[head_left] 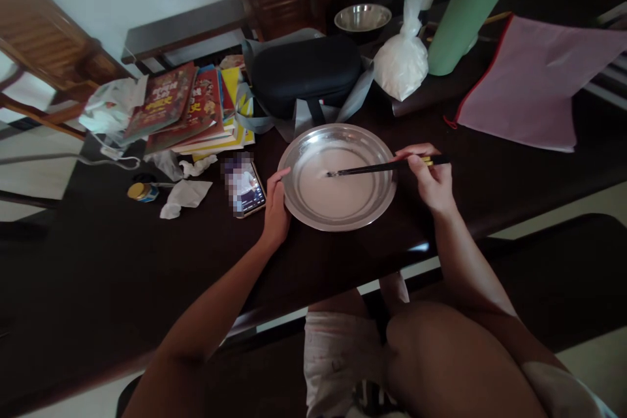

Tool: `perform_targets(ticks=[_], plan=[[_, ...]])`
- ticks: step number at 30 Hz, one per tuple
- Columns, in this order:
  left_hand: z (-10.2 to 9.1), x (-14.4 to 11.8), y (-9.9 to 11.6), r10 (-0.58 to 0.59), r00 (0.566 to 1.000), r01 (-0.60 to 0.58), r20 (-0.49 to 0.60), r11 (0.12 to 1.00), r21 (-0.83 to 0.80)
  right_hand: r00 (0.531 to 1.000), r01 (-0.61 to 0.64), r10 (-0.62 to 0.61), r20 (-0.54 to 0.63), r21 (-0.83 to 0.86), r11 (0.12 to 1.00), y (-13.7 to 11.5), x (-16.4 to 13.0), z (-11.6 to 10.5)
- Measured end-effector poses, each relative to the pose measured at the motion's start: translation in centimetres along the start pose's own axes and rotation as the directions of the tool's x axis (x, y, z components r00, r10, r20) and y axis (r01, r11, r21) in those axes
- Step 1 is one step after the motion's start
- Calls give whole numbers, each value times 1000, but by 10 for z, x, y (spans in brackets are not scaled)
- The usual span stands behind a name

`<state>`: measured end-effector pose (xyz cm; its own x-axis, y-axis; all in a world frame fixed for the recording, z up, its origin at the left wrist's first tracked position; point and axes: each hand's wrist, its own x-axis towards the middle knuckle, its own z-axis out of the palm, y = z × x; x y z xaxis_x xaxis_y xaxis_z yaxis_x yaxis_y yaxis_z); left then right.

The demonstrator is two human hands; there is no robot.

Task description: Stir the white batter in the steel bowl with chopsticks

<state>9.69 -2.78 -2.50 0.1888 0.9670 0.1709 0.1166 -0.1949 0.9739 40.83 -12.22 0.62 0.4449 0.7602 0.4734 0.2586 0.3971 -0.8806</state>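
A wide metal basin [337, 222] sits on the dark table near its front edge. Pale, milky liquid [333, 199] covers its bottom. My left hand [277, 206] grips the basin's left rim, fingers on the edge. In my right hand [434, 179], at the right rim, is a pair of black chopsticks [367, 168], closed between the fingers. Their tips reach into the liquid near the middle of the basin. Just left of my left hand lies a phone [249, 189] with its screen lit and partly blurred.
Behind the basin stand a black case [306, 72], a tied bag of white powder [402, 65] and another metal bowl [362, 18]. Books [181, 104], crumpled tissue [186, 197] and a small jar [142, 192] lie left. A green cylinder [470, 13] and pink mesh bag [529, 85] are right.
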Motion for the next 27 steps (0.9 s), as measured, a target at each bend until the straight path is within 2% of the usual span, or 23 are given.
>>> perform_targets(ticks=[2,4,5,8,10,12,15,16,18,21,23,25,27], plan=[[0,0,2,-22,1000,22,-5,999,-23,993,35,-30,-110,45,998,1,1,0],[1,-1,5,-37,999,37,-12,998,-43,987,49,-33,-155,96,994,1,1,1],[2,-1,7,-42,999,41,-13,998,-49,991,39,-24,-132,107,994,1,0,1],[3,-2,12,-42,999,40,-22,998,-51,999,-25,24,34,46,999,-2,-1,1],[4,-2,14,-28,999,27,-31,999,-33,997,-36,37,73,-18,999,-2,-1,1],[4,-1,14,-26,999,25,-32,999,-30,1000,-13,13,-8,-19,1000,-1,0,1],[3,-1,11,-38,999,36,-34,998,-45,991,26,-17,-133,71,997,3,0,0],[3,-1,11,-36,999,35,-36,998,-45,992,26,-14,-123,96,995,3,0,0],[3,-1,11,-30,999,28,-34,999,-35,1000,-7,9,-25,95,995,1,0,1],[4,-1,12,-14,999,13,-33,1000,-27,995,-35,35,95,-1,999,-2,0,1],[4,-2,13,6,1000,-7,-26,1000,-15,999,-21,22,33,-20,1000,-2,0,1],[4,-1,14,12,1000,-12,-20,1000,-3,996,-1,3,-92,21,1000,1,0,0],[3,-1,14,-1,1000,1,-23,1000,1,990,14,-2,-144,84,996,2,0,0]])
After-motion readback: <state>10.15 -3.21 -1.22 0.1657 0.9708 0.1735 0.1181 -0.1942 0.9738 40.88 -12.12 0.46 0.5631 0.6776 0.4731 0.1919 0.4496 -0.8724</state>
